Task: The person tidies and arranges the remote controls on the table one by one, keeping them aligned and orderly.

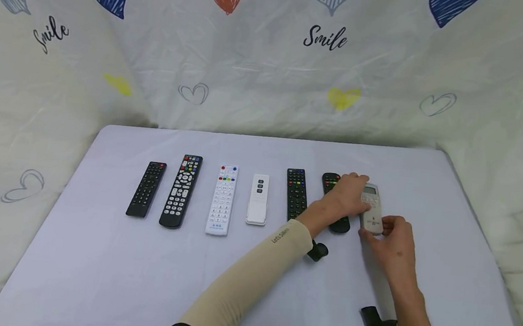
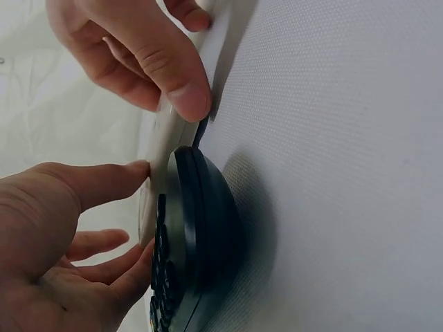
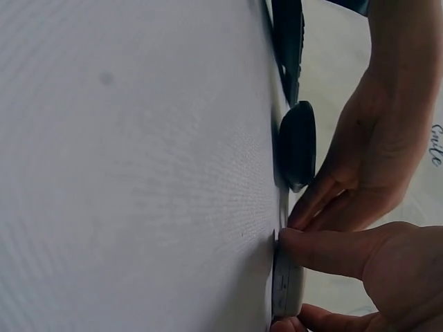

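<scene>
A pale air-conditioner remote control with a small screen lies at the right end of a row of remotes. My right hand pinches its near end, the thumb on one side edge and fingers on the other. At its far left end, my left hand holds it with thumb and fingertips; part of that grip is hidden. Under the left wrist is a black remote, partly covered by the hand. In the left wrist view this black remote stands close before the pale one.
Leftward on the white table lie a black remote, a white remote with few buttons, a white many-button remote, a large black remote and a small black remote. A heart-printed cloth hangs behind.
</scene>
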### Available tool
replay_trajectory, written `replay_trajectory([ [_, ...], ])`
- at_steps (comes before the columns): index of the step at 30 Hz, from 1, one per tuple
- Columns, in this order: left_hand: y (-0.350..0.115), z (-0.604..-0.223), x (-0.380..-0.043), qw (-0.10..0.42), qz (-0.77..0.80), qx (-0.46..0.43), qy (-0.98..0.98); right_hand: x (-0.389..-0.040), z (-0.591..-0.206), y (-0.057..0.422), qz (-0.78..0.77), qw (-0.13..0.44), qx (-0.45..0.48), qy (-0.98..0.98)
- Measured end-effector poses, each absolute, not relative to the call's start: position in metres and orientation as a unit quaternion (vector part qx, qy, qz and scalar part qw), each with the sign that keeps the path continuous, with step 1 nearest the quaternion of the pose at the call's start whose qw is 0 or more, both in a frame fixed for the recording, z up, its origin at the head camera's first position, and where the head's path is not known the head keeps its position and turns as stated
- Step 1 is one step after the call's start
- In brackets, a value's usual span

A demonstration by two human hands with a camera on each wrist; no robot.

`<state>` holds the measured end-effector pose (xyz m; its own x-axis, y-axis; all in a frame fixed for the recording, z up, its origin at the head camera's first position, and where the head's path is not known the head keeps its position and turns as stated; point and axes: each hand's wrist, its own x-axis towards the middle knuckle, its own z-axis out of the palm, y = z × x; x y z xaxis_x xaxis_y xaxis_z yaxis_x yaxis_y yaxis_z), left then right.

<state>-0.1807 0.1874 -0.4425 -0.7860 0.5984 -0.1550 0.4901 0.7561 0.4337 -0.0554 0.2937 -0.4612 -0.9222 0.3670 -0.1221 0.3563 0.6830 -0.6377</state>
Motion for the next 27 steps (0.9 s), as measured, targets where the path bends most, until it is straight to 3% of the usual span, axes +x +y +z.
replay_trajectory([
  [19,0.188,-0.446,-0.177,0.138,0.212,0.277,0.927,-0.056,-0.461,0.296,0.329,0.000,-0.196,-0.924],
  [27,0.170,-0.440,-0.176,0.118,0.293,0.256,0.913,-0.061,-0.454,0.291,0.327,0.035,-0.191,-0.925],
])
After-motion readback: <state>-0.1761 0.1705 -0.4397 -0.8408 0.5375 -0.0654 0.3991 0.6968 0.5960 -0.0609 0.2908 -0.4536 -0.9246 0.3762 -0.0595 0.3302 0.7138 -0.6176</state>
